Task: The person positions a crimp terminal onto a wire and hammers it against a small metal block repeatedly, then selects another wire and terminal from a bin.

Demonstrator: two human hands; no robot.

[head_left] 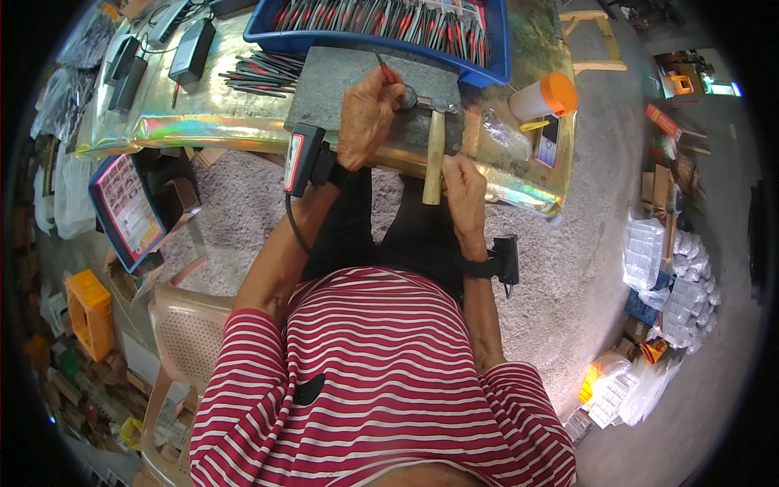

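My left hand [369, 114] is above a grey stone block [329, 81], its fingers closed on a slim red-and-black pen-like tool [385, 70]. The tool's dark thin end points up and away. A hammer [436, 146] with a pale wooden handle has its metal head over the block, right beside my left fingertips. The handle reaches past the table's near edge. My right hand [465, 195] is curled closed against the right side of the handle. No fingers show wrapped over the wood, and what they hold, if anything, is hidden.
A blue tray [499, 61] full of similar tools stands behind the block, with a loose pile [264, 75] at its left. Further left is a black box [193, 53]. An orange-lidded container [545, 96], a clear plastic bag [505, 134] and a phone [548, 142] are at the right.
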